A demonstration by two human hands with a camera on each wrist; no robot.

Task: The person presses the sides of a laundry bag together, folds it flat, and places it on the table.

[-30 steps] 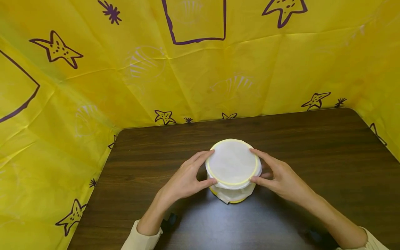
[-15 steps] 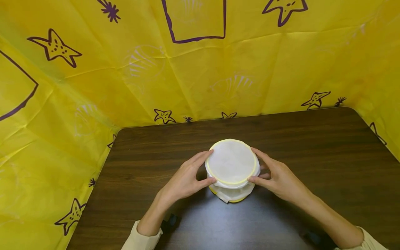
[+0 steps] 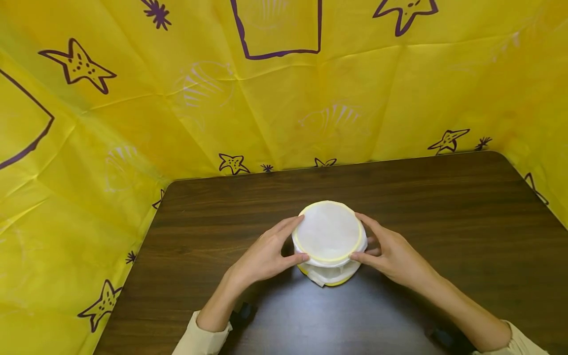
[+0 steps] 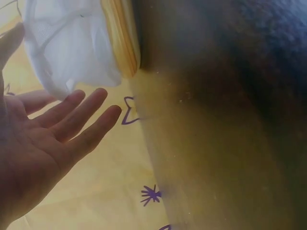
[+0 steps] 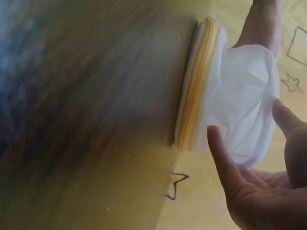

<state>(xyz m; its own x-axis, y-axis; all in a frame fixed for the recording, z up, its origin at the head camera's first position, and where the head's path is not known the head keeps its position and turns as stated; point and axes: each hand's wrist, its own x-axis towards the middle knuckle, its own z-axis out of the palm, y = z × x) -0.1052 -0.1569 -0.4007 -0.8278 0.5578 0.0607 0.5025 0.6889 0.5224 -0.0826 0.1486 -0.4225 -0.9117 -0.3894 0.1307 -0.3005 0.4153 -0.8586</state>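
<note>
The left grip (image 3: 262,256) and the right grip (image 3: 397,254) face each other across a round white mesh pouch (image 3: 329,231), which sits between them on the dark wood-grain counter (image 3: 452,212); both hold the pouch by its upper rim, the left at its left side, the right at its right side; in each grip the thumb and forefinger are spread wide apart along that rim, thumb at the near edge, forefinger farther back; the other fingers of the left grip fan out below the rim in the left wrist view, beside the mesh wall, while in the right wrist view one fingertip of the right grip reaches down the wall towards the base; between the grips the pouch's pale, flat top carries a yellow ring (image 3: 330,260); below the grips the mesh wall is creased and sagging, and a yellow-banded base (image 3: 338,282) lies at counter level, with a pale tab (image 3: 318,282) at its near left edge; behind each grip, nearer the person, a cream sleeve covers the forearm; beyond both grips, past the far edge of the counter, hangs a yellow curtain (image 3: 266,113) printed with purple starfish and pale fish.
</note>
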